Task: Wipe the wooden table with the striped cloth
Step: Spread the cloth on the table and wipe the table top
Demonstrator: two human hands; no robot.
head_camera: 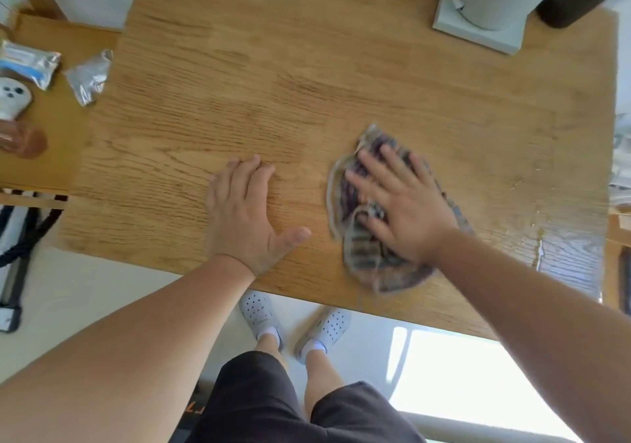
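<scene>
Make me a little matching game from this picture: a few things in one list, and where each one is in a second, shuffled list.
Things:
1. striped cloth
2. left hand
3. grey stand
4. foil wrapper

Places:
A. far right corner of the wooden table
B. flat on bare wood, empty
C. on the lower side surface to the left
D. under the right hand

Pairs: 1-D, 2-B, 3-A, 4-C

The right hand (401,203) lies flat on the striped cloth (372,248), at four o'clock on the wooden table (273,77). The left hand (244,213) lies flat beside it.
</scene>
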